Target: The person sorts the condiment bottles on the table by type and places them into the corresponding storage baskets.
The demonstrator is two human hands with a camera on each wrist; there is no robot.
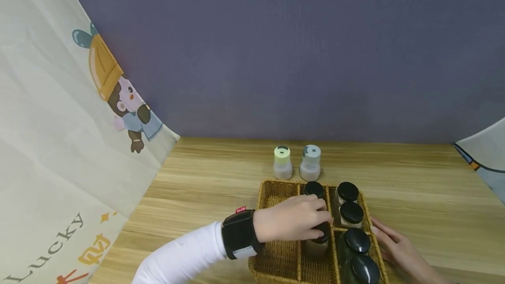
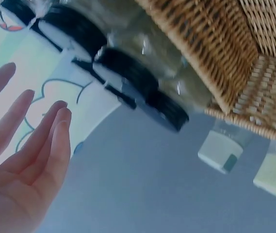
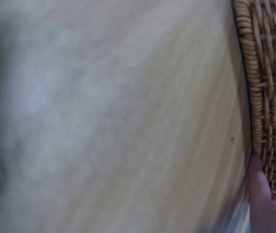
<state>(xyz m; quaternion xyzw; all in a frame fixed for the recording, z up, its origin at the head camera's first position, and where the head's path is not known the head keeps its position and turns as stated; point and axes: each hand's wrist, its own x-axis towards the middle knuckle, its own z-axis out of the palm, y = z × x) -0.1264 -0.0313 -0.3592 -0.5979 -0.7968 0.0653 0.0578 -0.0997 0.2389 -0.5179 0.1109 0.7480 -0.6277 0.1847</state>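
A wicker basket [image 1: 272, 189] on the tabletop [image 1: 205, 179] holds six black-lidded jars. The left hand [image 1: 293, 222] grips one jar [image 1: 317, 242]; the right hand [image 1: 394, 242] lies spread beside the basket. Two shakers [image 1: 296, 162] stand behind.

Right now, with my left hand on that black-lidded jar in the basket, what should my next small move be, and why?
Probably lift the jar straight up without tilting it. Your left hand has its grip curled round the lid, and the neighbouring jars stand close by in the wicker basket. Your right hand lies flat by the basket's side, where it can steady it.
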